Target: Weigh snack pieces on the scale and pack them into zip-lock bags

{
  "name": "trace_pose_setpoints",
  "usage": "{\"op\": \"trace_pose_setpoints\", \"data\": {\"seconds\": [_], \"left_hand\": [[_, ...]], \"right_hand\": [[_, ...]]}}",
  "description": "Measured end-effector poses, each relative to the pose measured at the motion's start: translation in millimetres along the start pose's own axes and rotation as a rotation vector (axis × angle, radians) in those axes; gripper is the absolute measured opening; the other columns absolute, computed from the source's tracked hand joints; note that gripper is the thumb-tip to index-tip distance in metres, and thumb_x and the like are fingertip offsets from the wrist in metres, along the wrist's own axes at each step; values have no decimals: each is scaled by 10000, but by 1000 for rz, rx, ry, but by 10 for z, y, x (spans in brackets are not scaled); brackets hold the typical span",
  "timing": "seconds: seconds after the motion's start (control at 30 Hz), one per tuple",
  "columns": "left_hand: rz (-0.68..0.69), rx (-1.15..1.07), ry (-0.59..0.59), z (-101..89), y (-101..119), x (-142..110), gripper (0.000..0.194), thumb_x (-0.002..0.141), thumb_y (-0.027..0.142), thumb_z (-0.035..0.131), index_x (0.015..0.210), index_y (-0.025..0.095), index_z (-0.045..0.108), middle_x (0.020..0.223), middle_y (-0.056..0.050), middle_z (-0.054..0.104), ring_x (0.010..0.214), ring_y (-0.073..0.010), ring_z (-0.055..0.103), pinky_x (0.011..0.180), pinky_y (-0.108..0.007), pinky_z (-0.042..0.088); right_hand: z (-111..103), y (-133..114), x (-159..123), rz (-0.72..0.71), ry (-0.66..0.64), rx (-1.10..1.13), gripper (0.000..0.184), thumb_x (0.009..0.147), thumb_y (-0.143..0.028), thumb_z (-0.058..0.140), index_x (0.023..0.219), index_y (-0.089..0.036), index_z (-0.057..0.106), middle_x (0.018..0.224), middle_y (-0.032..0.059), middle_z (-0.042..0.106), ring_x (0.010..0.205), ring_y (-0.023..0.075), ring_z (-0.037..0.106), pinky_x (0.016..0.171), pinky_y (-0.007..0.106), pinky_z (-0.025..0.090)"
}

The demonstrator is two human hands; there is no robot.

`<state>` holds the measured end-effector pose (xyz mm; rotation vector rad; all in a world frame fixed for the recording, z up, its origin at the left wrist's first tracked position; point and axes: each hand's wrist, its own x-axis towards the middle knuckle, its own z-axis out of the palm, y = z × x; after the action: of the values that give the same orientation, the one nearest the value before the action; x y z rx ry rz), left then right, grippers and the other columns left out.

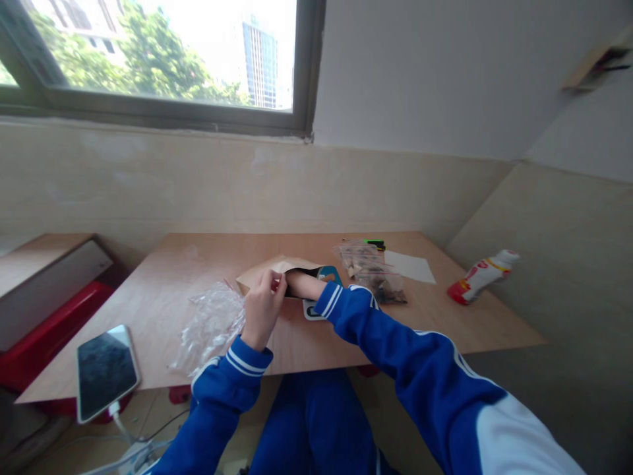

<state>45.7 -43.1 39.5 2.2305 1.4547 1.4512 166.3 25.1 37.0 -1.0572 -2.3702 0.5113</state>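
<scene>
Brown envelope (pixel 270 269): left hand (pixel 262 307) pinches edge, right hand (pixel 293 282) inside.

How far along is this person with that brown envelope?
Done: the brown envelope is open. In hand: the left hand pinches its mouth and the right hand is hidden inside it. Left: the small clear bags and crumpled plastic lie outside on the table.

Around the brown envelope (pixel 277 269) we see bare tabletop (pixel 198 254) behind it toward the wall, crumpled clear plastic (pixel 210 324) crowding its near left, and small bags (pixel 370 272) blocking its right side.
</scene>
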Motion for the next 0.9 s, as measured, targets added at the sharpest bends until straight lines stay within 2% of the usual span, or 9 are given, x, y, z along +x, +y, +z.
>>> {"op": "trace_pose_setpoints", "data": {"seconds": [0.13,0.2,0.27,0.33,0.43,0.57,0.73,0.8,0.9], "left_hand": [[-41,-21,19,-86,4,94,139,882,286,497,776,199,522,727,-12,584,669,-149,563,648,-269,428],[-52,-32,18,-132,-15,146,148,877,304,503,778,198,535,729,-11,584,671,-149,562,654,-269,427],[-61,-42,11,-170,-41,212,159,869,319,510,776,195,547,726,-11,583,667,-149,560,647,-267,422],[-74,-47,10,-190,-66,293,169,860,327,516,768,191,557,708,-9,580,655,-147,558,636,-263,416],[-105,-40,8,-174,-93,423,173,838,333,533,748,189,566,672,-5,575,636,-150,560,615,-261,403],[-141,-22,-3,-80,-115,585,184,825,341,524,736,188,571,664,-11,588,633,-157,565,606,-265,396],[-149,36,-4,10,-164,781,187,818,344,509,734,193,580,694,-23,609,649,-165,567,611,-267,392],[-159,48,2,9,-196,847,186,816,344,508,748,193,592,700,-25,613,658,-167,571,621,-269,396],[-173,33,17,-23,-241,919,193,815,349,504,762,192,604,707,-26,623,669,-168,578,630,-269,407]], "right_hand": [[-309,-102,-208,-82,-91,-12,200,741,18,516,754,-142,636,841,32,662,834,175,607,809,291,479],[-492,-194,-319,-146,-96,-3,209,747,21,501,742,-150,621,829,29,640,803,155,590,774,274,470],[-645,-276,-407,-154,-39,54,215,760,11,486,757,-161,615,826,17,626,798,140,581,763,262,461],[-742,-310,-465,-87,74,168,191,772,-19,487,782,-168,605,819,3,623,793,131,584,752,254,463],[-769,-243,-480,19,217,303,118,773,-74,514,773,-163,592,776,-9,624,759,126,594,723,253,475],[-712,-47,-334,50,324,363,68,758,-120,550,787,-150,603,787,12,645,771,135,615,741,275,494],[-774,144,-136,24,458,585,183,712,-248,685,847,-162,598,836,25,660,830,152,633,829,319,511],[-821,208,-188,55,529,666,278,669,-297,746,865,-172,595,868,24,667,868,158,634,863,329,508],[-824,341,-428,158,619,740,336,631,-325,787,870,-183,597,910,24,673,919,167,630,889,340,503]]}}
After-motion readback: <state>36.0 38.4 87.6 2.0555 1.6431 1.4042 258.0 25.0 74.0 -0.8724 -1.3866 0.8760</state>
